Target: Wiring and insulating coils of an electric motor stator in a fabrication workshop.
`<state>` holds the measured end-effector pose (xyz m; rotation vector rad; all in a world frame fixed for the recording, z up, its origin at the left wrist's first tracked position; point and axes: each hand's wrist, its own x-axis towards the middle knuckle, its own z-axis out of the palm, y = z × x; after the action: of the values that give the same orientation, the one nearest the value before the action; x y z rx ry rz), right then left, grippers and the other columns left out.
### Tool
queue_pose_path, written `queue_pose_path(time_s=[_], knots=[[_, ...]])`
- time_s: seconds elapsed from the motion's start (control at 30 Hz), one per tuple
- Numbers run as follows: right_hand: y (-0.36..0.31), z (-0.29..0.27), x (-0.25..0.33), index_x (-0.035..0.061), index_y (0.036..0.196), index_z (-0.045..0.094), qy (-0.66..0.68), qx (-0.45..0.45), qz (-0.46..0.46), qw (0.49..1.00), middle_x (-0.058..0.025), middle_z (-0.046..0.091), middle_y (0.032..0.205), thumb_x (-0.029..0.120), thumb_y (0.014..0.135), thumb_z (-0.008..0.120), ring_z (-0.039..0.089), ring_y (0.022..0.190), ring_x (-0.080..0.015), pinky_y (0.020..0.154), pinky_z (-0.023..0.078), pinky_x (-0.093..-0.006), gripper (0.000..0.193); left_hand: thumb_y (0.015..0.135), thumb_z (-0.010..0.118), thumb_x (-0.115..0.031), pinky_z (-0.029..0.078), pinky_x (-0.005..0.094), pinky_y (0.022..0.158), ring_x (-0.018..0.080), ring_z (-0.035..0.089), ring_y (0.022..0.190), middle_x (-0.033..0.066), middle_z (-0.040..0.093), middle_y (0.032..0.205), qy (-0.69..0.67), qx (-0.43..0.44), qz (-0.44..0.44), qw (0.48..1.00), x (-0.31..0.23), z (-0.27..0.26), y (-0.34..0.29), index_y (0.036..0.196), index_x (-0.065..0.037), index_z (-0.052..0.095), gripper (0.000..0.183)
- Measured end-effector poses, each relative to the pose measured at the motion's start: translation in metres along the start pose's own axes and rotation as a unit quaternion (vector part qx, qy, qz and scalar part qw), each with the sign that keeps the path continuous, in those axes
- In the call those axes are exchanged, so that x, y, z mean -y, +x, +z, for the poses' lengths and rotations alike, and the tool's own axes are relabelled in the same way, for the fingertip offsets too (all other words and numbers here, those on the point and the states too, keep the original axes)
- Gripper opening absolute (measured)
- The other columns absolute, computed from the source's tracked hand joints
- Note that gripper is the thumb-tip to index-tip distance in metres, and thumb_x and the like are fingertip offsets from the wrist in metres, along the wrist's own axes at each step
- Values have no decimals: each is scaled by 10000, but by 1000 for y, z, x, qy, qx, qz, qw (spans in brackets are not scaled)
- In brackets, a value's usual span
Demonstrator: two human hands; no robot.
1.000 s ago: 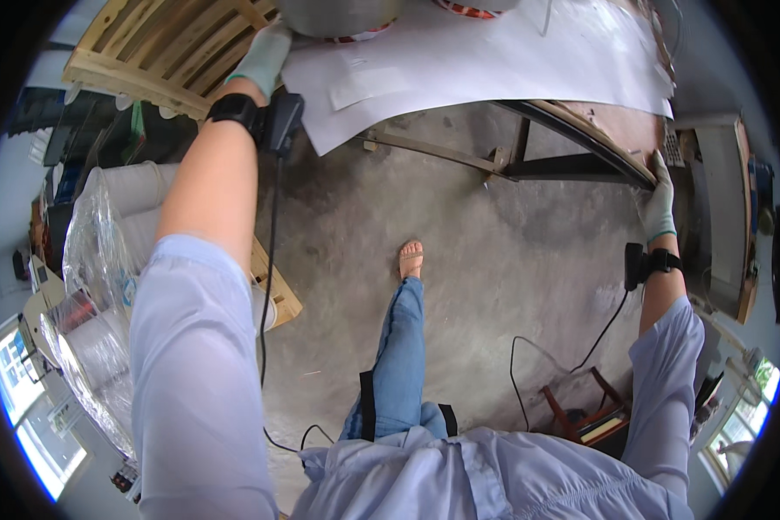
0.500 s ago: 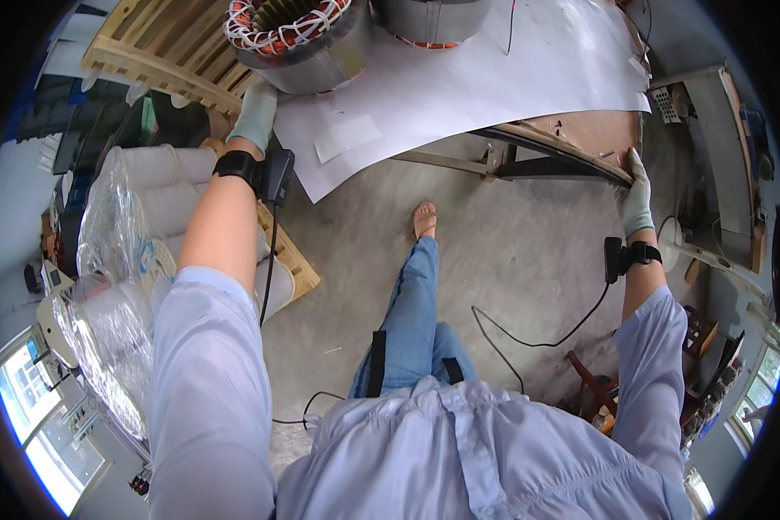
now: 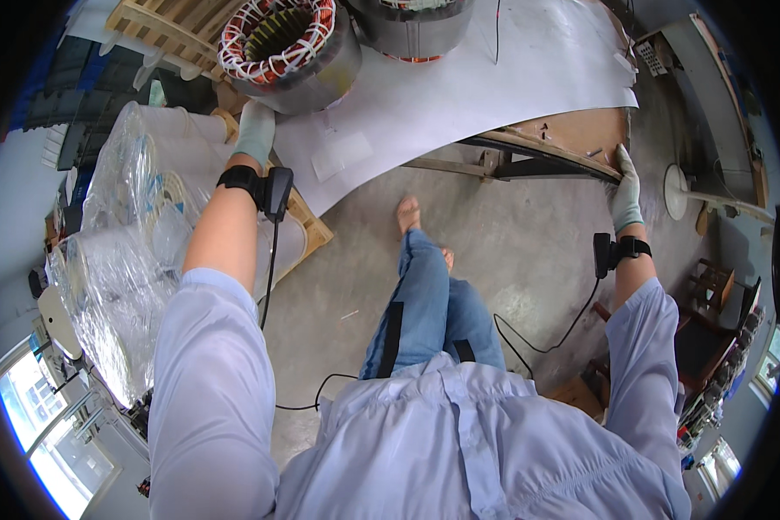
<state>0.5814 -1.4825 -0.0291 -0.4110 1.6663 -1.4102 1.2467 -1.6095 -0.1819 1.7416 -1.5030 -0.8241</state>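
My left hand [image 3: 256, 132], in a pale green-white glove, lies at the left edge of the sheet-covered table, against the near side of a motor stator [image 3: 328, 80]. Its fingertips are hidden there. That stator has a grey metal shell and orange windings laced with white cord. Beside it stands a second stator [image 3: 418, 35], partly cut off by the picture's top. A white sheet [image 3: 485, 91] lies under both. My right hand [image 3: 627, 186], gloved too, grips the near right corner of the table [image 3: 594, 128], its thumb up along the edge and the other fingers mostly hidden.
Film-wrapped white spools [image 3: 139, 208] stand on a wooden pallet [image 3: 310, 217] to my left. A slatted wooden pallet [image 3: 178, 35] is beyond them. Wooden chairs [image 3: 706, 334] and a round white base with a pole [image 3: 676, 192] are on the right. Cables hang from both wrist straps.
The stators and sheet have shifted slightly left, with the near stator lower in view. My legs have changed position, and a second foot now shows. Both hands keep their places at the table.
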Motion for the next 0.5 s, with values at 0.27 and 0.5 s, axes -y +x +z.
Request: queue_pose_path(time_s=[0.27,0.5], knots=[[-126,-17,-70,71,1270,651,115,7,32,993,-24,668,1259,202,1024,557,650,1094,-171,923,564,-308,294,974,474,-82,450,376,991,315,598,1131,194,639,1254,185,-68,80,977,0,-132,-133,1271,-13,578,322],[-234,-69,-117,65,1319,624,125,-22,37,991,-28,638,1327,201,1033,527,630,1158,-188,973,548,-329,331,979,485,-74,446,358,1002,271,583,1153,172,622,1293,80,-30,53,995,36,-158,-222,1335,-2,529,366]])
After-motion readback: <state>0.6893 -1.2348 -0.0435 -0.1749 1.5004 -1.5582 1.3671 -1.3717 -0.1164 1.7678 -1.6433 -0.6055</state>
